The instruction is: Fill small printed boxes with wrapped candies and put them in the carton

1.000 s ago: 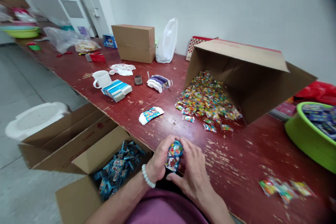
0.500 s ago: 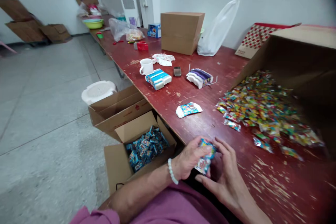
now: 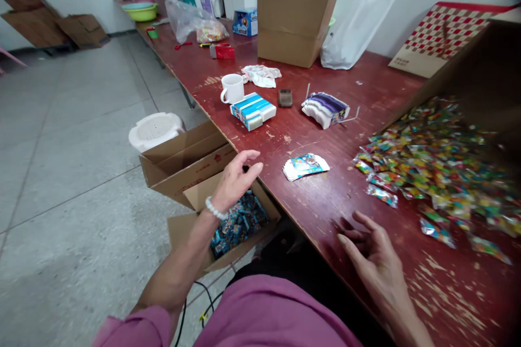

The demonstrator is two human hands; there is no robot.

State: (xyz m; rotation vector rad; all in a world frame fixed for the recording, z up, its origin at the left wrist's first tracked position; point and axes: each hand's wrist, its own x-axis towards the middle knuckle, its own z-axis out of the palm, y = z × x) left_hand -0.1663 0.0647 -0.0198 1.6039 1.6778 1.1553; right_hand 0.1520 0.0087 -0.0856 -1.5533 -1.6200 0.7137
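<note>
My left hand (image 3: 236, 180) hovers over the open cardboard box (image 3: 191, 227) on the floor, fingers spread and empty. The box holds several small blue packets (image 3: 240, 222). My right hand (image 3: 372, 249) rests on the red table (image 3: 325, 195) near its front edge, fingers loosely apart, holding nothing. A flat stack of blue-printed cards (image 3: 305, 166) lies on the table between my hands. A pile of colourful sweets (image 3: 439, 157) spills from a tipped brown carton (image 3: 484, 81) at the right.
On the table farther back are a white mug (image 3: 233, 88), a blue-and-white pack (image 3: 253, 110), a phone (image 3: 285, 97), a purple-and-white stack (image 3: 325, 109), a closed brown box (image 3: 296, 23) and a white plastic bag (image 3: 362, 16). A white stool (image 3: 154, 129) stands on the floor.
Both hands held a blue packet together before. Now my left hand has swung left over the floor box and is empty; my right hand has dropped to the table. The view turned left.
</note>
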